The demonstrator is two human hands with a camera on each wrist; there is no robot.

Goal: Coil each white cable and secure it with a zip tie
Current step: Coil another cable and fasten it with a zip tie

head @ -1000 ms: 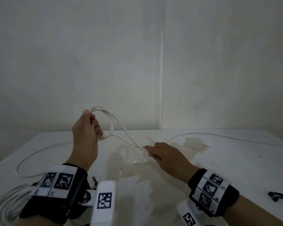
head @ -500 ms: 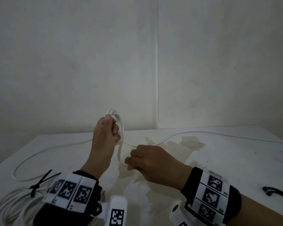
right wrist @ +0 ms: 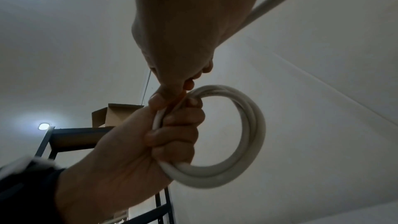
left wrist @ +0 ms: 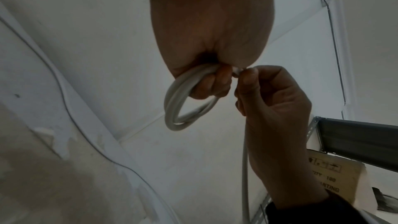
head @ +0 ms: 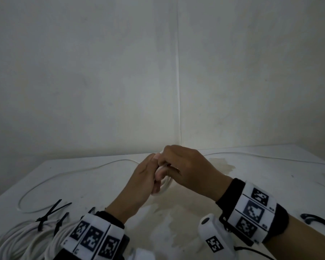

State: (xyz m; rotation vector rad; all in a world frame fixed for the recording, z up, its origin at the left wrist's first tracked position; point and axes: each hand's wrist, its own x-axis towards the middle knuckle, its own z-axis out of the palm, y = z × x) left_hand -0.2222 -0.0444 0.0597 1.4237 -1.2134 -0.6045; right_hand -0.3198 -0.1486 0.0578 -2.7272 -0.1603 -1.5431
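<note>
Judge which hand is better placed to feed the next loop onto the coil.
Right. The left hand has its fingers curled round the coil, so it is occupied. The right hand pinches the cable at the coil's top, and the loose run trails off on its side of the table.

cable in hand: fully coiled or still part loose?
Part loose. The left hand grips a small coil of a few loops; the rest of the cable trails across the table.
</note>
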